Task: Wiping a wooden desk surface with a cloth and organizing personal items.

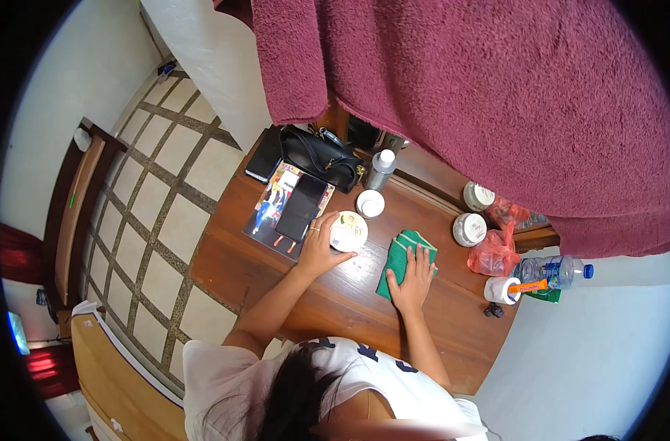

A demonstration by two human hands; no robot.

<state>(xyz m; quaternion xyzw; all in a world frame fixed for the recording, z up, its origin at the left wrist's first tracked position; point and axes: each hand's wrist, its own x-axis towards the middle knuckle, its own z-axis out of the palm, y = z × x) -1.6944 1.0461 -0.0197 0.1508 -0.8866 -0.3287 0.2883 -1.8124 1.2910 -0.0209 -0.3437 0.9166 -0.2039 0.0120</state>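
My left hand (317, 248) curves around the left side of a round white tub (348, 231) with a printed lid, its thumb at the near edge. My right hand (412, 280) lies flat, fingers spread, on a folded green cloth (398, 264) on the wooden table (346, 297). A small white-lidded jar (370, 204) stands just beyond the tub, and a grey bottle with a white cap (381, 170) is behind that. Left of the tub, a black smartphone (302, 206) rests on a colourful printed booklet (257, 223).
A black handbag (324, 157) and a dark phone or case (264, 157) occupy the back left. At right stand a lidded jar (470, 229), a red plastic bag (492, 253), a plastic bottle (555, 271) and a white roll (501, 290). A maroon towel (478, 99) hangs over the mirror.
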